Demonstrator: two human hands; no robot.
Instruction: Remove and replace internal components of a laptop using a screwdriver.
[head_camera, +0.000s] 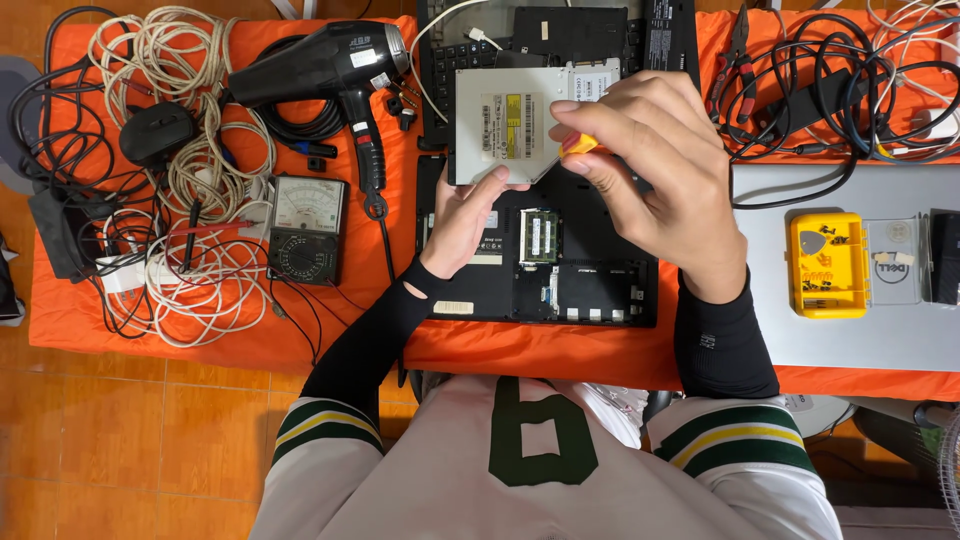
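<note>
L hand (465, 222) props optical drive (510, 125); R hand (650, 170) grips orange-handled screwdriver (580, 144).

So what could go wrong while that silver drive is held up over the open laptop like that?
The left hand props the silver drive only at its lower edge, so it might slip onto the opened laptop and its exposed memory module. The right hand works a small orange-handled tool at the drive's edge; a slip could scratch it. Any tiny screw freed could vanish among the parts.

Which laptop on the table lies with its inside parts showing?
The black laptop under the hands: its bottom is open, a memory module visible. The grey laptop at right stays closed.
</note>
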